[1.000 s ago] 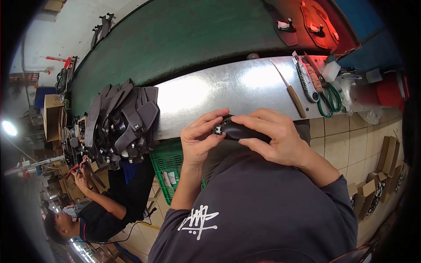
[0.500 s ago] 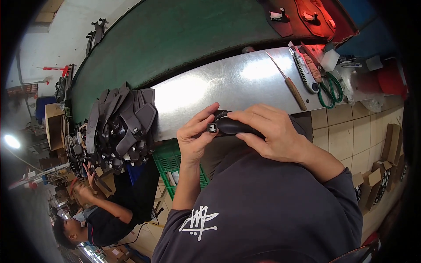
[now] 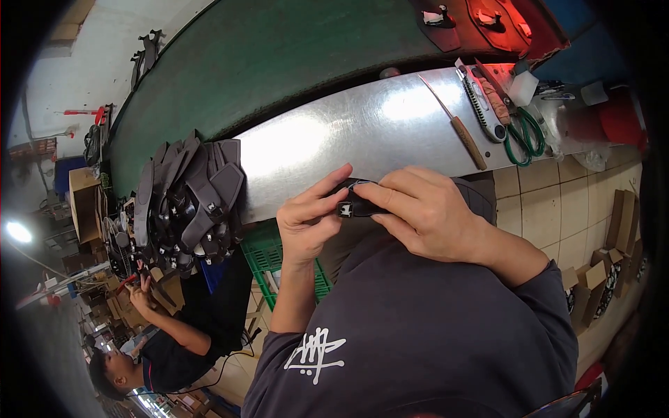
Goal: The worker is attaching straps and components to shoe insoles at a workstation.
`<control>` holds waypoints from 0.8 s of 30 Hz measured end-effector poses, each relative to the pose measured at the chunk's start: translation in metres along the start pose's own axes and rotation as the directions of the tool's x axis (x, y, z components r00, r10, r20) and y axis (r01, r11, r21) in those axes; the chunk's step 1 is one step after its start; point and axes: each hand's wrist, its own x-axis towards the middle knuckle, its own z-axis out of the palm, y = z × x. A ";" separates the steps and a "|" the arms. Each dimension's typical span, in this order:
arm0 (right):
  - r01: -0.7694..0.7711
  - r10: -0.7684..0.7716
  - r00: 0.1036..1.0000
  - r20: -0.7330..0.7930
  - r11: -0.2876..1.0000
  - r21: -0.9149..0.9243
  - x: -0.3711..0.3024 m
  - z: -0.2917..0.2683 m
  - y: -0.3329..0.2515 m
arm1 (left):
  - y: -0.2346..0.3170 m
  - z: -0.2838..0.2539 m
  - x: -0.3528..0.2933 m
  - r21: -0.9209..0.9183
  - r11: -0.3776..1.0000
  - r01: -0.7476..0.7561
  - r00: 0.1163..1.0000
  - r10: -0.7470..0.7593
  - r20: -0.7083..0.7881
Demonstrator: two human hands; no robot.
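Observation:
Between my two hands, just off the bench's near edge, is a black, smooth padded strap piece (image 3: 361, 207) with a small black-and-silver metal fitting (image 3: 345, 210) at its left end. My left hand (image 3: 304, 221) grips that end, its thumb and fingers around the fitting. My right hand (image 3: 432, 216) is closed over the rest of the piece, with the fingertips pressed on its top by the fitting. Much of the piece is hidden under my right hand. To the left, a pile of similar dark straps with fittings (image 3: 202, 202) lies at the bench end.
On the steel bench (image 3: 279, 153) lie a wooden-handled awl (image 3: 465, 139), a utility knife (image 3: 481, 104) and green-handled scissors (image 3: 523, 139). Behind runs a green belt (image 3: 279, 63) carrying red-lit pieces. A green crate (image 3: 268, 261) stands below; a co-worker (image 3: 171, 341) is at left.
My left fingers have closed in and the fitting has turned to face up more. The right hand has shifted slightly left over the piece. The co-worker's hands have moved.

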 end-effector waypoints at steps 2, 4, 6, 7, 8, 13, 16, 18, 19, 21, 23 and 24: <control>-0.011 0.011 1.000 0.010 1.000 0.023 0.000 0.000 0.002 | 0.002 0.004 0.000 -0.006 1.000 0.019 1.000 -0.019 0.000; -0.023 0.022 1.000 0.020 0.999 0.046 0.000 0.001 0.005 | 0.005 0.012 0.000 -0.036 0.992 0.121 0.990 -0.124 -0.072; -0.179 0.171 0.983 0.064 0.974 0.139 -0.001 0.002 0.008 | 0.004 0.014 -0.001 -0.075 0.978 0.196 0.975 -0.203 -0.095; -0.179 0.171 0.983 0.065 0.974 0.139 -0.002 0.006 0.011 | 0.003 0.015 0.000 -0.114 0.957 0.268 0.953 -0.280 -0.112; -0.180 0.181 0.983 0.011 0.970 0.161 -0.004 0.011 0.013 | 0.003 0.016 0.000 -0.114 0.957 0.268 0.953 -0.281 -0.113; -0.187 0.193 0.981 -0.011 0.960 0.208 -0.008 0.016 0.018 | 0.003 0.020 0.000 -0.182 0.917 0.356 0.920 -0.378 -0.106; -0.206 0.213 0.977 -0.023 0.963 0.177 -0.008 0.017 0.018 | 0.003 0.026 0.000 -0.122 0.917 0.379 0.906 -0.395 -0.152; -0.152 0.160 0.986 -0.055 0.981 0.118 -0.010 0.019 0.018 | 0.004 0.030 -0.001 -0.106 0.919 0.380 0.903 -0.394 -0.173; -0.153 0.161 0.985 -0.055 0.981 0.118 -0.010 0.019 0.018 | 0.005 0.032 -0.001 -0.088 0.920 0.383 0.899 -0.393 -0.193; -0.114 0.118 0.989 -0.092 0.993 0.043 -0.010 0.020 0.016 | 0.006 0.035 -0.001 -0.089 0.917 0.389 0.895 -0.399 -0.201; -0.083 0.082 0.993 -0.090 0.997 0.000 -0.010 0.021 0.016 | 0.007 0.035 -0.001 -0.092 0.914 0.396 0.889 -0.406 -0.212; -0.049 0.045 0.995 -0.088 0.998 -0.043 -0.010 0.020 0.017 | 0.008 0.034 0.000 -0.116 0.907 0.405 0.884 -0.421 -0.205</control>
